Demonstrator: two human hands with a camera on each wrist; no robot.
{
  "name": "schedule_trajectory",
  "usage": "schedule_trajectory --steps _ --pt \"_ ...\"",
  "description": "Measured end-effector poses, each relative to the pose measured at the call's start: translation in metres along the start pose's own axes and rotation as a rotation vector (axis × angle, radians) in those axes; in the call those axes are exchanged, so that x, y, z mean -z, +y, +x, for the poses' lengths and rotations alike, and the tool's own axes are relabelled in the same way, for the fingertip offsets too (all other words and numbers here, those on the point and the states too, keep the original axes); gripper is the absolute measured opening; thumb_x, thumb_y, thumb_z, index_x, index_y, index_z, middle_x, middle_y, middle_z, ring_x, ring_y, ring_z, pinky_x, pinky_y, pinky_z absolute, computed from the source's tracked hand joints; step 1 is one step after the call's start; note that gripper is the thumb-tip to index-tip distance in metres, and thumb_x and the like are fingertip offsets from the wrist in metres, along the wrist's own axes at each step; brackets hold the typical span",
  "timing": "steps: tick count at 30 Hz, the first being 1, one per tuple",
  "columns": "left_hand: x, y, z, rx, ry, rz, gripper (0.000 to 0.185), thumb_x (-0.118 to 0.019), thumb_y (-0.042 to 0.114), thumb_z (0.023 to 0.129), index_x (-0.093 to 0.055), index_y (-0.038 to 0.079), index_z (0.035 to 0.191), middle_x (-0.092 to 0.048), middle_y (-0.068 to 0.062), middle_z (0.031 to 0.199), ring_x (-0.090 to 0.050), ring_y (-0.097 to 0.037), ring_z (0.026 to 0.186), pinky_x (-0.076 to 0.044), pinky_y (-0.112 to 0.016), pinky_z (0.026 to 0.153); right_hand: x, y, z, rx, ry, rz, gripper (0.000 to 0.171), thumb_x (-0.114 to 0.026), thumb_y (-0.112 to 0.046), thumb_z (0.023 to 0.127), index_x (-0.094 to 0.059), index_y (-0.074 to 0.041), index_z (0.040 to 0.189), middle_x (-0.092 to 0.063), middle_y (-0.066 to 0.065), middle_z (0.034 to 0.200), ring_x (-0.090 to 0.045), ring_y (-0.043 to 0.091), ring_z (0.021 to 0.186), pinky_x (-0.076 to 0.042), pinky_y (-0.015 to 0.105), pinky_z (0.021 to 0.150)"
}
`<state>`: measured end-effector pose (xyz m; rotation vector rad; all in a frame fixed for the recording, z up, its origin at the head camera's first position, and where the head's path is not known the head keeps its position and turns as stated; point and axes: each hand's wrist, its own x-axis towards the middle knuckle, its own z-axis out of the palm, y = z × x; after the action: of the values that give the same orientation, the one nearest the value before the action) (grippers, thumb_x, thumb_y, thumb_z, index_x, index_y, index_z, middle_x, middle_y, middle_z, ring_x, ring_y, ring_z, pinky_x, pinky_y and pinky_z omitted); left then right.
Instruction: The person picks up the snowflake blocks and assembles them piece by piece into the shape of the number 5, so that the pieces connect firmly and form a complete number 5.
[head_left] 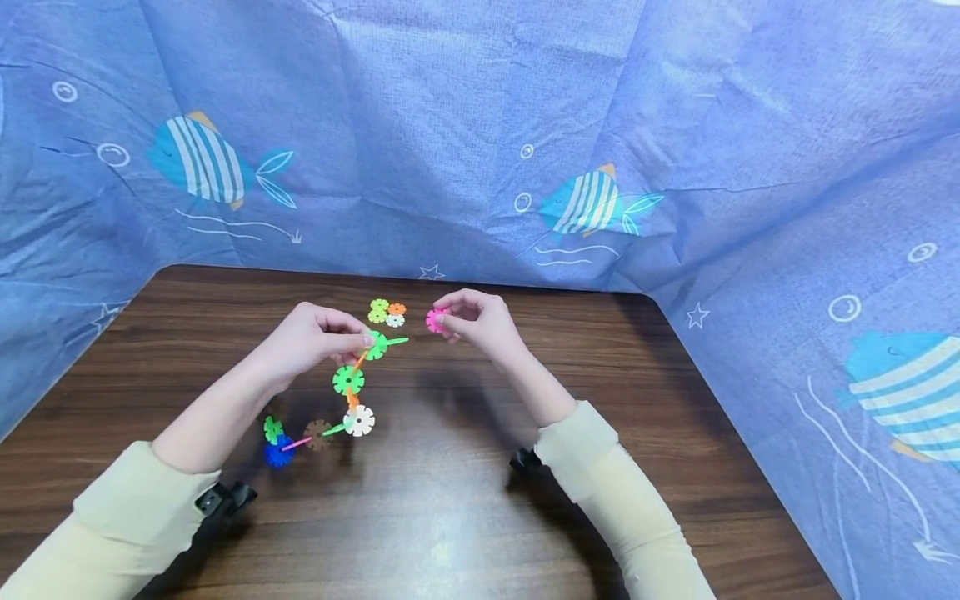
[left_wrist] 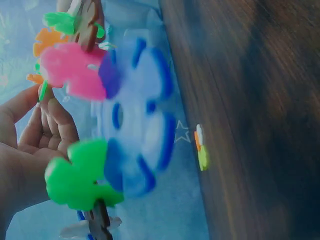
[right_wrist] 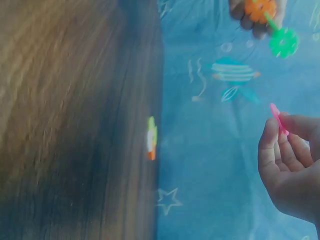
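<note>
Head view: the left hand (head_left: 315,337) pinches the top of a snowflake-disc chain (head_left: 348,381) hanging above the worktop (head_left: 450,500); the right hand (head_left: 480,321) pinches a pink disc (head_left: 436,320). Left wrist: the chain fills the frame. Right wrist: fingers (right_wrist: 280,150) grip the pink disc's edge.

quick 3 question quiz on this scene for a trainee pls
1. True or false: the right hand pinches a pink disc.
2. What does the left hand hold? A) the chain of discs B) a cup C) nothing
3. Where do the three loose discs lie?

Key: 1 true. 2 A. 3 On the wooden table, by its far edge, between the two hands.
</note>
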<state>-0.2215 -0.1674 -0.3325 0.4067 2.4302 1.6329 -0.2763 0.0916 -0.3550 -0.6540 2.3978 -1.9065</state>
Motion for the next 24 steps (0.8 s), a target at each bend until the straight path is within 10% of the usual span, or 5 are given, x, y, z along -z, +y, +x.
schedule_trajectory --steps 24 --pt "-0.017 0.015 0.010 -0.033 -0.034 0.023 0.028 -0.072 0.022 0.085 -0.071 -0.002 0.098 -0.070 -0.006 0.073 -0.066 -0.015 0.067 -0.055 -0.031 0.065 -0.007 -0.022 -0.054 0.095 0.014 0.156 0.020 -0.068 0.005 0.082 -0.062 0.008 0.100 -0.065 0.023 0.087 -0.068 0.017 0.066 -0.055 0.050 0.065"
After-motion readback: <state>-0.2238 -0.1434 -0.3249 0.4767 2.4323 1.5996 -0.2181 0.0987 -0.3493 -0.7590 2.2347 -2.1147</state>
